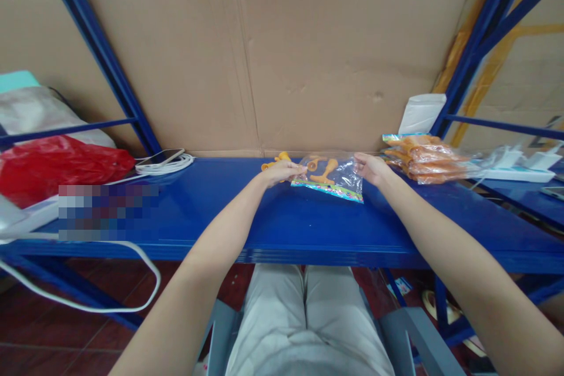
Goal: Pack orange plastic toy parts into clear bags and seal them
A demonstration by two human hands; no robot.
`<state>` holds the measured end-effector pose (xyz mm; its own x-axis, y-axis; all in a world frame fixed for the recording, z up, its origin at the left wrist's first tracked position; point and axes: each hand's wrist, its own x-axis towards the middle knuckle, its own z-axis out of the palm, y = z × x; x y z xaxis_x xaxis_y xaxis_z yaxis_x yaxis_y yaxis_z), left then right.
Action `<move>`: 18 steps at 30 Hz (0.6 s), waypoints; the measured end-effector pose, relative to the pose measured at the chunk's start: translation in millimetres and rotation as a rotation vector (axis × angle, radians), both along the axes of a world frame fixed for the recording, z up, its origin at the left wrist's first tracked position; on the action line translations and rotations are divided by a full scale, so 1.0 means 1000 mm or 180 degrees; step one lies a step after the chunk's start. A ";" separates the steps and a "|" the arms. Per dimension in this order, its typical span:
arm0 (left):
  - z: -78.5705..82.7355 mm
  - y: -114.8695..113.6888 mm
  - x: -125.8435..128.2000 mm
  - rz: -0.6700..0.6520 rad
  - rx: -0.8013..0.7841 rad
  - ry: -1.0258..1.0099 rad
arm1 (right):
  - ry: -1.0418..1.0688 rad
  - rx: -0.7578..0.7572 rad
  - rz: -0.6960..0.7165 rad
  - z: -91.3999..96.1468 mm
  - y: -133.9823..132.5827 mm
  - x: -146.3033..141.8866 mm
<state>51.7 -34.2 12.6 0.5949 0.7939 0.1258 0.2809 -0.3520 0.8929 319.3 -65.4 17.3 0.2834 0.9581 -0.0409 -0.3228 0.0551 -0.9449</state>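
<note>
A clear plastic bag with a colourful printed strip along its near edge is stretched between my two hands, over the blue shelf. Orange plastic pieces with flared ends show through its left half. My left hand is closed on the bag's left side, thumb on top. At the right edge my right hand pinches the clear film. Just behind my left hand are more yellow-orange pieces, partly hidden by it; I cannot tell whether the hand touches them.
Stacked bags of orange pieces lie at the right, beside a white power strip. A coiled white cable and a red plastic bag lie at the left. Cardboard walls the back between blue posts.
</note>
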 end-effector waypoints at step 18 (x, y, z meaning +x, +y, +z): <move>-0.001 0.003 -0.007 -0.0467 -0.0918 0.0149 | -0.0043 -0.0623 0.0662 -0.004 -0.005 -0.004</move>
